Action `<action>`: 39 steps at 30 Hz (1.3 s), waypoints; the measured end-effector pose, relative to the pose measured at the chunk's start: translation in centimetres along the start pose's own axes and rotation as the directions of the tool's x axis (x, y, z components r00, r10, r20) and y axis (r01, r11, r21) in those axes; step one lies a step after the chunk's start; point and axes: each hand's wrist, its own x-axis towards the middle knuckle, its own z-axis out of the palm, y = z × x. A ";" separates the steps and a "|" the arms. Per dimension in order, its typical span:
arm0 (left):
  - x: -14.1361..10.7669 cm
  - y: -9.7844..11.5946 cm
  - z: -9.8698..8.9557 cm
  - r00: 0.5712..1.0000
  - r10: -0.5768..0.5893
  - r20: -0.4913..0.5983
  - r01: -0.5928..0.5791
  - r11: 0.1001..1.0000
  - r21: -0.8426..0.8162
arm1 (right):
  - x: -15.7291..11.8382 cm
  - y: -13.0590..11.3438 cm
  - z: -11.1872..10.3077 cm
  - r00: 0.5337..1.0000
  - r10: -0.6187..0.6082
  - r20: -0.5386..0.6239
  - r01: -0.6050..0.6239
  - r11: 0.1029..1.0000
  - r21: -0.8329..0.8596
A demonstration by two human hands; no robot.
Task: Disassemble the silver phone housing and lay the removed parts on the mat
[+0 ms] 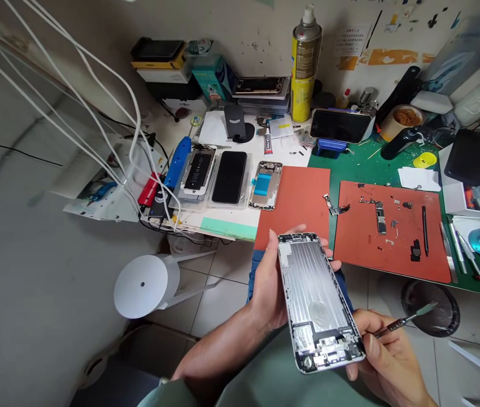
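My left hand (267,280) is wrapped around the left side and top of a silver phone back housing (314,282), tilted over my lap with its bare inner side up. A ribbed metal face, a round mark low on it and small parts along its bottom edge are visible. My right hand (392,359) is closed at the lower right corner of the housing. Between its fingers is a slim, dark-handled tool (405,321) with a flat, pale greenish tip pointing right, away from the housing. I cannot make out the tool's exact kind.
On a red mat (392,249) lie a logic board (379,217), several small parts and a black stick tool. Another housing (266,185), a black phone (229,177) and a yellow spray can (305,68) stand farther back. A white stool (142,285) is left below the bench.
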 end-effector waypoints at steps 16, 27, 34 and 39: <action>-0.7 -0.6 -2.2 0.947 -0.150 0.283 0.089 0.972 0.219 | 4.8 -2.4 0.6 0.823 -0.459 -0.335 0.257 0.826 -0.501; -0.7 -1.6 -2.8 0.952 -0.099 0.289 0.012 0.957 0.288 | 5.7 -2.0 1.4 0.867 -0.417 -0.272 0.247 0.835 -0.492; -0.8 -1.8 -2.3 0.947 -0.097 0.307 0.005 0.958 0.288 | 5.5 -2.0 1.2 0.859 -0.432 -0.275 0.257 0.828 -0.499; -0.7 -1.9 -2.7 0.946 -0.102 0.308 0.007 0.955 0.297 | 5.4 -1.9 1.2 0.862 -0.431 -0.266 0.255 0.823 -0.508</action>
